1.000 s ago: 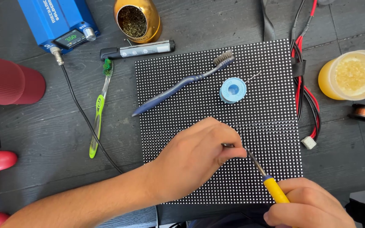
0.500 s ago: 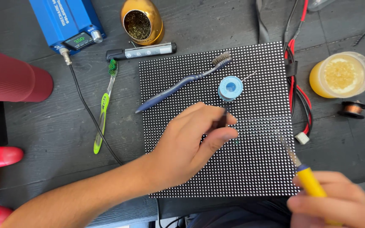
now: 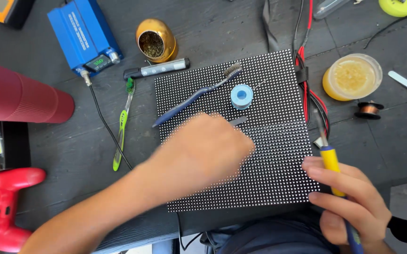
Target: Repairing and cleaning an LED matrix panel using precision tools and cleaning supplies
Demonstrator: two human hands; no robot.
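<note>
Dotted LED panel is laid flat at the middle of the dark worktable, square to its near edge. The left hand is spread low over the panel's lower-left part, blurred, with a thin dark metal tip showing at about 1 o'clock from the knuckles; whether the fingers pinch that tip cannot be told. The right hand, at 4 o'clock from the panel's centre, is closed around a yellow-handled soldering iron, whose tip points toward 12 o'clock along the panel's right edge.

On the panel's upper half are found a blue toothbrush (lying aslant) and a small blue solder spool just beside its bristled end. Off the panel, a green toothbrush lies at 9 o'clock, a blue soldering station at 11 o'clock, a golden tip-cleaner pot near 12 o'clock, and a yellow flux jar at 2 o'clock. A red game controller sits at the table's lower-left corner.
</note>
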